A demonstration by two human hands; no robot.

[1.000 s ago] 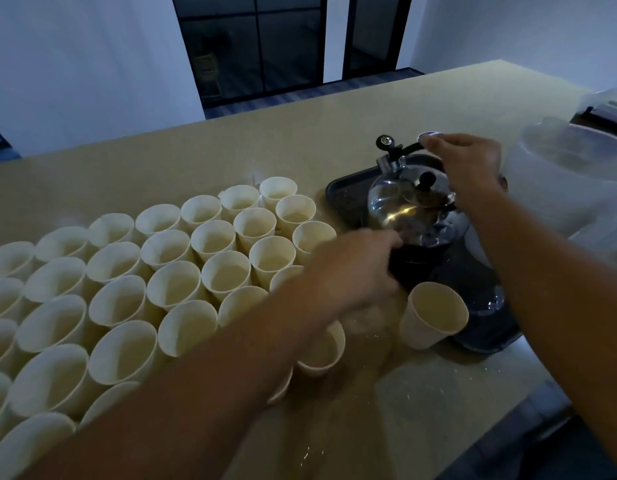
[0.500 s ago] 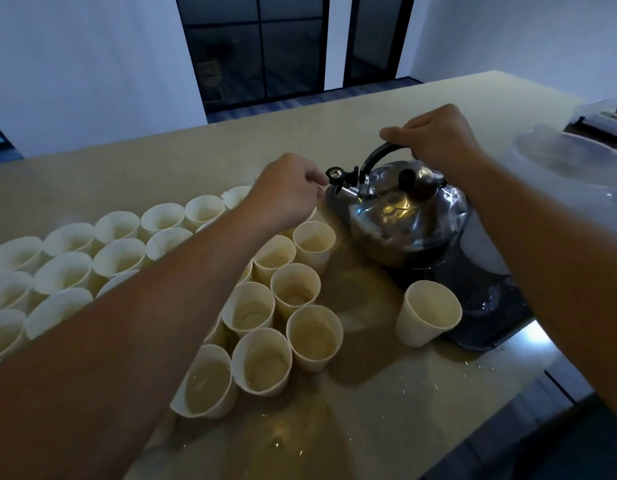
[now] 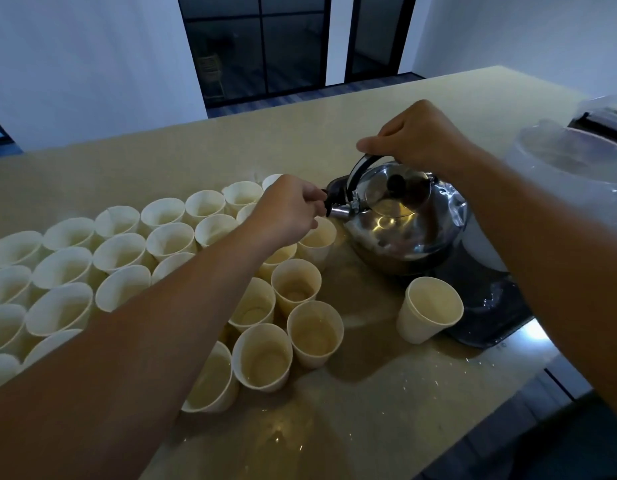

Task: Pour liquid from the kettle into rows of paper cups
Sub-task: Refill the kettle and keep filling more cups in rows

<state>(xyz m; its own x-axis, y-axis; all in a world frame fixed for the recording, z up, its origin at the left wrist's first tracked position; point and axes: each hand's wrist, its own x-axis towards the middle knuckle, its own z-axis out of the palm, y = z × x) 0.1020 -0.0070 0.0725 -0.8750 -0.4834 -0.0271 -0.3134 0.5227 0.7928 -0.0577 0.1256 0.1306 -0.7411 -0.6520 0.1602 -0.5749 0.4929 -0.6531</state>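
The right hand (image 3: 416,138) grips the black handle of the steel kettle (image 3: 404,220), right of the paper cups (image 3: 168,240); the left hand (image 3: 288,211) pinches its spout cap (image 3: 329,199). The kettle likely handles heavy and sloshing; the cups, light, tip easily.

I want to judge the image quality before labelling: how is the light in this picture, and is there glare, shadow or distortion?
Head view: dim, bluish light; bright glare spots on the shiny steel kettle, held by the right hand; a soft shadow on the beige countertop beside the white paper cups; wide-angle bending enlarges the near forearms; the left hand looks slightly soft.
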